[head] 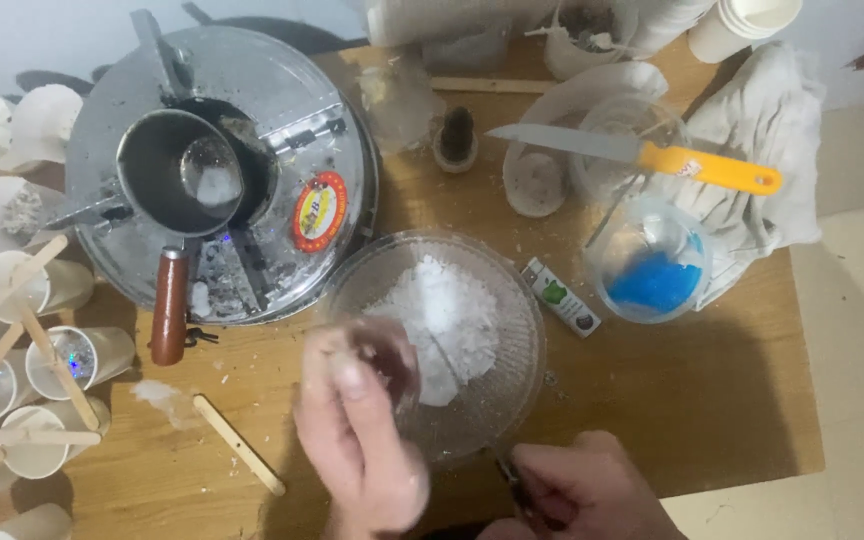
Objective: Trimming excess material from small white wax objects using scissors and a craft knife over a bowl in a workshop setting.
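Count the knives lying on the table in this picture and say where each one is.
1. A knife with an orange-yellow handle rests across the clear containers at the table's upper right, blade pointing left. Others may be hidden under the cloth.

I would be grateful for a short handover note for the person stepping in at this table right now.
Left hand: blurred, over the near rim of the clear glass bowl, gripping something small and dark; what it is cannot be told.
Right hand: at the table's near edge, closed on a thin dark tool.
In the bowl: a mound of white crushed ice.
Left of the bowl: metal shaver; far left, paper cups with wooden sticks.
Done: ice in the bowl. Left: the visible cups look unfilled.
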